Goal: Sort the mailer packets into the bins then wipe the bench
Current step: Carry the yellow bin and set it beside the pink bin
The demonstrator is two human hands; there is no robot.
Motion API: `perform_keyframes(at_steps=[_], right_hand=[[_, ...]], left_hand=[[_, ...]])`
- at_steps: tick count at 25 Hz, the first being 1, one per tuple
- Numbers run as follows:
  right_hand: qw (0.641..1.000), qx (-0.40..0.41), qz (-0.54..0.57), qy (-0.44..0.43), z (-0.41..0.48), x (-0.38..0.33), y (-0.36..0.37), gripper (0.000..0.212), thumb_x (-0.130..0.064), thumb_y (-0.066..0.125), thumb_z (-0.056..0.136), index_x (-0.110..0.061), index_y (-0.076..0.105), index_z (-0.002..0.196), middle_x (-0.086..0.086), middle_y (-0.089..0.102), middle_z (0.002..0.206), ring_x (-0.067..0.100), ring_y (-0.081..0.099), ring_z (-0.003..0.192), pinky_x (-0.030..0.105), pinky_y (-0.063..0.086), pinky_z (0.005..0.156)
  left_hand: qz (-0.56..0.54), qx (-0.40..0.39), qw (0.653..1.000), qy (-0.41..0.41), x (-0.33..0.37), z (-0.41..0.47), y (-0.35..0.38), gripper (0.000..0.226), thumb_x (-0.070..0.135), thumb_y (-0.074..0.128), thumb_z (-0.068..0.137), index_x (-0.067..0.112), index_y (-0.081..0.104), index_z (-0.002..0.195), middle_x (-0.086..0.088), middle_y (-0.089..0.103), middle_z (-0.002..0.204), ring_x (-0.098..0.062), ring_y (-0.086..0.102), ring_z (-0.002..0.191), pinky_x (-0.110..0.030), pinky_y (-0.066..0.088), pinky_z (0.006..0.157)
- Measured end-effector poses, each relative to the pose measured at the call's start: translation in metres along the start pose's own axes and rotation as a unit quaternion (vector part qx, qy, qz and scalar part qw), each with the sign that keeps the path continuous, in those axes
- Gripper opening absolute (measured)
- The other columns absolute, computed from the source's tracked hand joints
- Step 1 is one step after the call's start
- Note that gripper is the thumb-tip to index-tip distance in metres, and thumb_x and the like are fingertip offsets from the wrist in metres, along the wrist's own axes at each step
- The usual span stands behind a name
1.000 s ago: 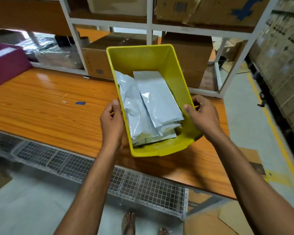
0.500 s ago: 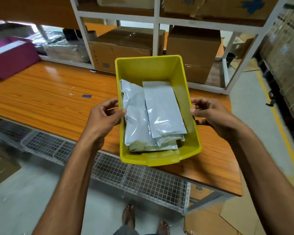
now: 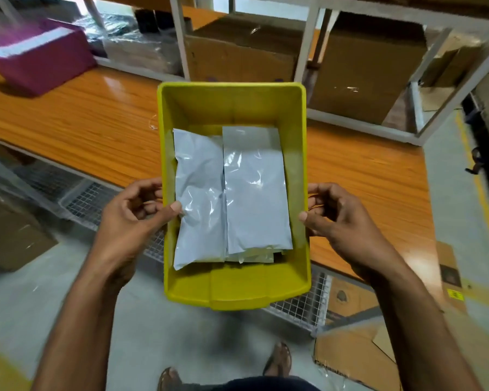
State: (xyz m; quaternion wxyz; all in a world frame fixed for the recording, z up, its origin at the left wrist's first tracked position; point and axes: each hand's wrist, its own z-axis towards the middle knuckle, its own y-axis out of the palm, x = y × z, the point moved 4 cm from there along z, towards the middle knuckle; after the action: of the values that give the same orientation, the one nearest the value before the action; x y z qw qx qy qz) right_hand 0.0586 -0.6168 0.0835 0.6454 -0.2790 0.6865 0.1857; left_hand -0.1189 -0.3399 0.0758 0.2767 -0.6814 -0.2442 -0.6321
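Observation:
A yellow bin (image 3: pixel 232 103) is held up in front of me, its near end out past the bench's front edge. Inside it lie grey mailer packets (image 3: pixel 254 193), two on top side by side with more under them. My left hand (image 3: pixel 130 221) grips the bin's left rim, thumb over the edge and touching a packet. My right hand (image 3: pixel 342 218) grips the right rim, thumb on the inner side. The orange wooden bench (image 3: pixel 76 119) runs behind and below the bin.
A purple bin (image 3: pixel 40 57) sits on the bench at far left. White shelving behind holds cardboard boxes (image 3: pixel 364 77) and plastic-wrapped goods. A wire mesh rack (image 3: pixel 299 303) hangs under the bench front. Flattened cardboard (image 3: pixel 350 354) lies on the floor at right, near my feet.
Both hands have drawn the yellow bin toward me, off the bench and past its front edge. The grip on both rims is kept. The view has tilted downward.

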Motion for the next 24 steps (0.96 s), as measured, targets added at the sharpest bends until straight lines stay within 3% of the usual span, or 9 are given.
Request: perform_keyframes(at_steps=[3, 5, 8, 13, 16, 21, 24], right_hand=[[0.999, -0.019, -0.004, 0.028, -0.002, 0.002, 0.063, 0.037, 0.008, 0.066, 0.091, -0.016, 0.061, 0.12, 0.002, 0.062, 0.09, 0.015, 0.06, 0.078, 0.022, 0.055, 0.063], [0.998, -0.023, -0.042, 0.041, 0.002, 0.006, 0.119, 0.036, 0.01, 0.065, 0.09, -0.015, 0.061, 0.115, 0.002, 0.059, 0.086, 0.015, 0.054, 0.07, 0.026, 0.053, 0.059], [0.988, -0.027, -0.141, 0.05, 0.009, 0.015, 0.205, 0.033, 0.0, 0.07, 0.084, -0.022, 0.06, 0.107, 0.001, 0.058, 0.086, 0.015, 0.053, 0.069, 0.041, 0.053, 0.064], [0.977, -0.031, -0.201, 0.056, 0.028, 0.008, 0.325, 0.026, -0.008, 0.074, 0.081, -0.023, 0.062, 0.098, -0.006, 0.058, 0.076, 0.011, 0.055, 0.064, 0.039, 0.051, 0.063], [0.974, -0.03, -0.219, 0.041, 0.053, -0.001, 0.376, 0.027, -0.008, 0.075, 0.079, -0.023, 0.063, 0.097, -0.007, 0.058, 0.074, 0.011, 0.054, 0.062, 0.037, 0.05, 0.062], [0.966, 0.015, -0.259, -0.002, 0.12, -0.022, 0.435, 0.03, -0.012, 0.076, 0.075, -0.026, 0.063, 0.098, -0.005, 0.062, 0.076, 0.012, 0.055, 0.06, 0.031, 0.045, 0.056], [0.965, 0.035, -0.258, -0.022, 0.174, -0.033, 0.463, 0.031, -0.016, 0.076, 0.075, -0.028, 0.063, 0.1, -0.007, 0.064, 0.078, 0.012, 0.06, 0.062, 0.035, 0.05, 0.057]], left_hand=[[0.011, 0.014, 0.999, -0.031, -0.011, -0.014, -0.064, 0.041, 0.002, 0.079, 0.082, 0.019, 0.069, 0.118, 0.0, 0.077, 0.103, -0.008, 0.073, 0.08, -0.023, 0.06, 0.063], [0.043, 0.025, 0.997, -0.053, -0.02, -0.021, -0.12, 0.039, -0.001, 0.079, 0.082, 0.018, 0.069, 0.115, 0.0, 0.078, 0.1, -0.014, 0.075, 0.08, -0.032, 0.063, 0.068], [0.095, 0.044, 0.992, -0.076, -0.038, -0.024, -0.201, 0.039, -0.002, 0.079, 0.083, 0.019, 0.068, 0.113, -0.004, 0.076, 0.101, -0.022, 0.074, 0.081, -0.04, 0.063, 0.071], [0.153, 0.083, 0.981, -0.082, -0.052, -0.011, -0.311, 0.036, -0.005, 0.076, 0.082, 0.019, 0.068, 0.108, -0.007, 0.072, 0.098, -0.018, 0.066, 0.073, -0.044, 0.061, 0.073], [0.185, 0.109, 0.974, -0.077, -0.048, 0.012, -0.354, 0.033, -0.001, 0.076, 0.082, 0.023, 0.066, 0.102, -0.001, 0.07, 0.093, -0.011, 0.06, 0.065, -0.042, 0.059, 0.075], [0.224, 0.138, 0.964, -0.039, -0.04, 0.082, -0.401, 0.033, 0.002, 0.074, 0.081, 0.018, 0.065, 0.108, 0.004, 0.068, 0.09, -0.001, 0.054, 0.056, -0.035, 0.054, 0.064], [0.226, 0.144, 0.963, -0.023, -0.037, 0.139, -0.425, 0.034, 0.001, 0.074, 0.081, 0.019, 0.065, 0.108, 0.004, 0.066, 0.09, -0.005, 0.054, 0.061, -0.04, 0.057, 0.065]])
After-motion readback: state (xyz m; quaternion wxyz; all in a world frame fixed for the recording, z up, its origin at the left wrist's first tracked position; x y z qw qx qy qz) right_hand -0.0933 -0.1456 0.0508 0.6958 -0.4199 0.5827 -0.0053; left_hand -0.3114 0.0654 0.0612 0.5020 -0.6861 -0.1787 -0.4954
